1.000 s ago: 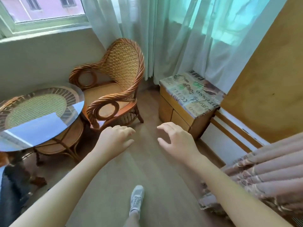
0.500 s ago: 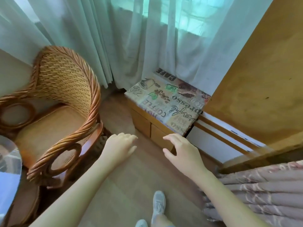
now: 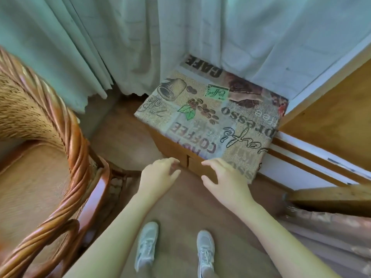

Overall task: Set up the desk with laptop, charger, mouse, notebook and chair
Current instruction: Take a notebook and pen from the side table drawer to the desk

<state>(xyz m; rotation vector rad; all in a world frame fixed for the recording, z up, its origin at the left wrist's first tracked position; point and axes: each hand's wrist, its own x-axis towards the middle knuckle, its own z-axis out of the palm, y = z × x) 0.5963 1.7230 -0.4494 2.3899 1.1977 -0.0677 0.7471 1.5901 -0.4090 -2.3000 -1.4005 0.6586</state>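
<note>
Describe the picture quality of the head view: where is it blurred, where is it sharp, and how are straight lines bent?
Head view: the wicker chair at the left edge is smeared by motion blur; the printed cushion is sharp enough to read "COFFEE"; wide-angle distortion bows the white window frame; soft daylight filters through the curtain.

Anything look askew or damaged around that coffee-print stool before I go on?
Only the curtain: its ragged hem hangs short of the floor. The coffee-print stool sits square and intact, and the left hand and right hand hold nothing.
</note>
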